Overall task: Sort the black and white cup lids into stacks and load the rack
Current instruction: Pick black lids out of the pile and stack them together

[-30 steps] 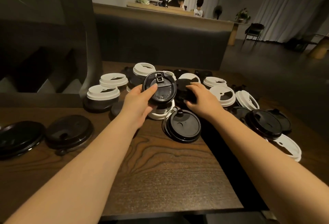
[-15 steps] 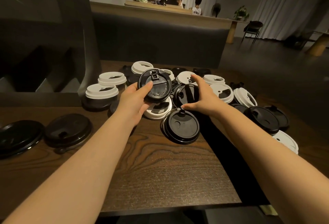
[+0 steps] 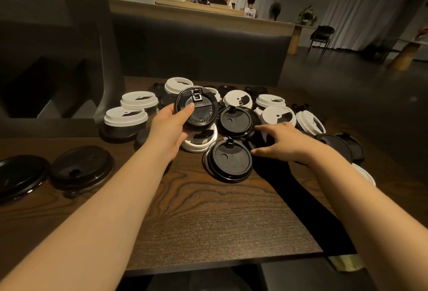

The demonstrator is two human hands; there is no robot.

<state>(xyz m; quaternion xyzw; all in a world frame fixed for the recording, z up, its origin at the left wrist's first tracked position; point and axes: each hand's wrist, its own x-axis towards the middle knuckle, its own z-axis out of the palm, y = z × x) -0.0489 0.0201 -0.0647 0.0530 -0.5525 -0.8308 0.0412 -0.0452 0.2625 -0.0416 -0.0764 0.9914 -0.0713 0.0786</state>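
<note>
Black and white cup lids lie in a loose heap on the dark wooden table (image 3: 208,221). My left hand (image 3: 169,126) grips one black lid (image 3: 199,114) by its edge and holds it tilted up above a white lid (image 3: 196,146). My right hand (image 3: 287,142) hovers low over dark lids to the right, with thumb and fingers spread and nothing in it. Just left of its fingertips a black lid (image 3: 235,120) leans on the heap. Another black lid (image 3: 229,161) lies flat at the front.
Two white lids (image 3: 126,117) (image 3: 139,101) sit on dark ones at the left. Two larger black lids (image 3: 81,168) (image 3: 18,175) rest at the far left. More white lids (image 3: 278,114) and black lids (image 3: 335,144) spread to the right. A dark bench back (image 3: 196,54) stands behind the table.
My right hand has let go of the black lid it was holding up and has moved right and down. The left hand has kept its lid, raising it slightly.
</note>
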